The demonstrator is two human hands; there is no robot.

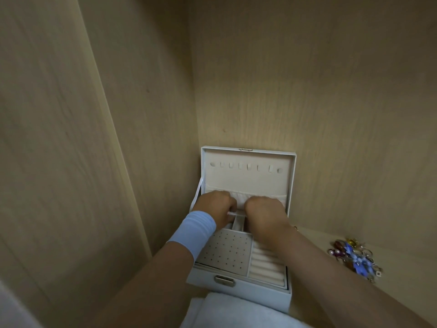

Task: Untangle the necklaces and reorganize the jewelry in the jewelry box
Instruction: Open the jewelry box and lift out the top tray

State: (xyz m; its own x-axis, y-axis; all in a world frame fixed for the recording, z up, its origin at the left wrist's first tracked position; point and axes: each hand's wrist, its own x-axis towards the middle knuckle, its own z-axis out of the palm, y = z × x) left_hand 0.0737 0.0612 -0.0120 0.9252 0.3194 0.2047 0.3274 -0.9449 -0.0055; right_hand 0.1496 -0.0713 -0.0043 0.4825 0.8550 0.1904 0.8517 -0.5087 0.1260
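Seemingly early on: left hand (217, 207) and right hand (264, 209) curl fingers into the open box's (238, 287) back compartments, hold hidden; tangled jewelry (357, 259) lies outside, tray (227, 252) apparently empty.

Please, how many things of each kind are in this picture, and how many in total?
hands: 2 (left hand, right hand)
jewelry box: 1
jewelry pile: 1
blue wristband: 1
white cloth: 1
Total: 6

no readable text, labels, brands or numbers anywhere, jewelry box (238, 284) unmarked
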